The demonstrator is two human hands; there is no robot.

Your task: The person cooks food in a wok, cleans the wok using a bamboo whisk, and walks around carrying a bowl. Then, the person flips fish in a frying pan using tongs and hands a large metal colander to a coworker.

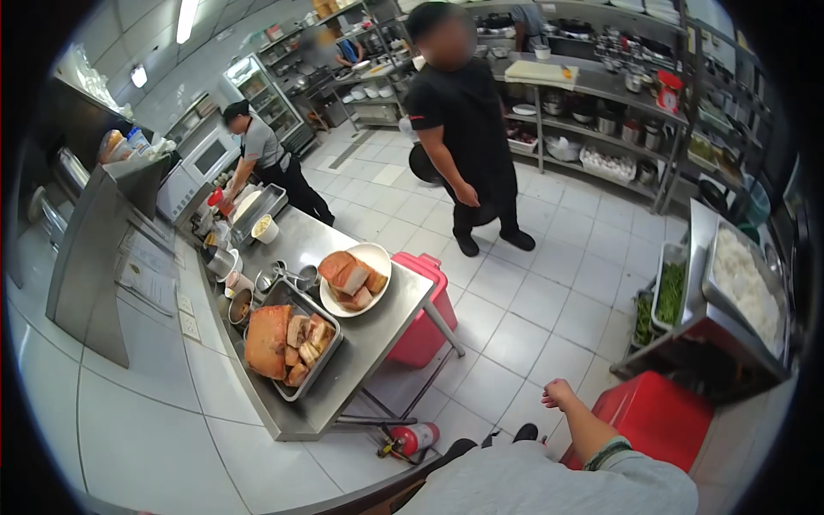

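Observation:
My right hand [558,393] hangs in front of my body at the lower right, fingers curled in, and no object shows in it. It is nearest to a red container [652,421] beside my arm, apart from it. My left hand is out of view. On the steel table [378,360] to my left, a white bowl [385,287] holds several chunks of cooked meat [350,276]. Beside the bowl, a metal tray [300,390] contains a large browned slab of meat [269,342] and smaller cut pieces [307,343].
One person in black [463,129] stands on the tiled floor ahead; another in grey [262,146] works at the table's far end. A fire extinguisher [415,439] and a pink bin [421,322] are low by the table. Trays of greens [671,292] and white food [745,279] stand right.

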